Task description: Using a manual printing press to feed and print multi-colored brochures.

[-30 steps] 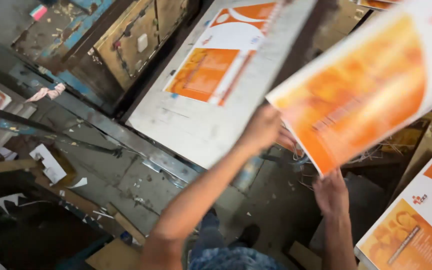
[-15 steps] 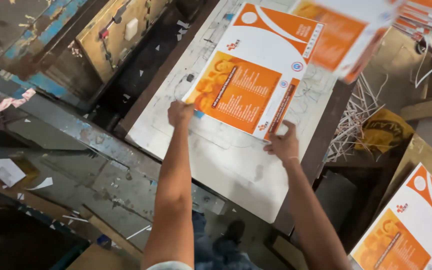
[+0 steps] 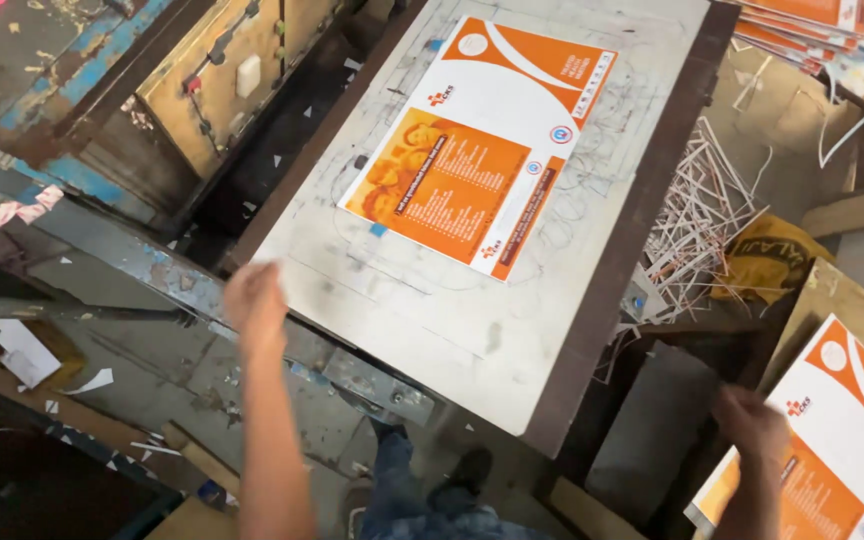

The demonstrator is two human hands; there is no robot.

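From the head camera you look straight down at a big pale work plate (image 3: 422, 300) with a dark brown edge running along its right side. One printed sheet (image 3: 477, 150), orange and white, lies flat on the far half of that plate, and no hand is touching it. Your left hand (image 3: 254, 300) is at the near left corner of the plate, over the worn blue and grey metal rail (image 3: 132, 250) there. It is blurry, so you cannot tell if the fingers are spread or curled, and it does not seem to hold anything. Your right hand (image 3: 752, 425) is low on the right side, well apart from the plate. It rests on the near left corner of a stack of orange and white sheets (image 3: 842, 440) that sits on a wooden board. The fingers look bent down onto the top sheet, but you cannot tell if they pinch it. Between the plate and that stack there is a heap of thin white paper strips (image 3: 697, 225) and a crumpled yellow bag (image 3: 772, 260). More orange sheets (image 3: 812, 25) are piled at the far right corner. Your dark shoe (image 3: 467, 470) shows on the floor just near the plate.
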